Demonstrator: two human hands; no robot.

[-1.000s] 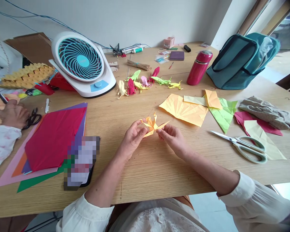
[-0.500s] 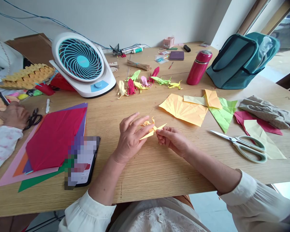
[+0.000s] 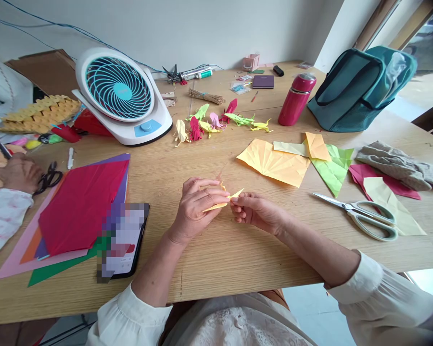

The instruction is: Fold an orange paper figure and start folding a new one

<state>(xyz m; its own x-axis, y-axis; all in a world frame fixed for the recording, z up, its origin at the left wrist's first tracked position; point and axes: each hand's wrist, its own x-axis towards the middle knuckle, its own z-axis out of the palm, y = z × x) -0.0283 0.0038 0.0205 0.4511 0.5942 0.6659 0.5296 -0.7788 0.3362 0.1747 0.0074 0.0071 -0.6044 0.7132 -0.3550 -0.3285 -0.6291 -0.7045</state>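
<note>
A small yellow folded paper piece (image 3: 222, 202) is held just above the wooden table (image 3: 220, 259) between both hands. My left hand (image 3: 197, 207) has its fingers closed over the piece, covering most of it. My right hand (image 3: 255, 210) pinches the piece's right end between thumb and fingertips. A thin yellow point sticks out between the two hands.
A creased yellow sheet (image 3: 276, 162), green and red paper scraps (image 3: 334, 169) and scissors (image 3: 364, 218) lie to the right. Several small folded paper figures (image 3: 216, 124) sit behind. A fan (image 3: 120, 96), coloured sheets (image 3: 77, 206), a phone (image 3: 124, 240), a red flask (image 3: 296, 100), a teal bag (image 3: 361, 86). Another person's hand (image 3: 16, 170) rests at far left.
The paper piece was spread open with wings showing; my left hand lifted its fingers, then closed them over it, flattening it. Both hands have sunk slightly toward the table.
</note>
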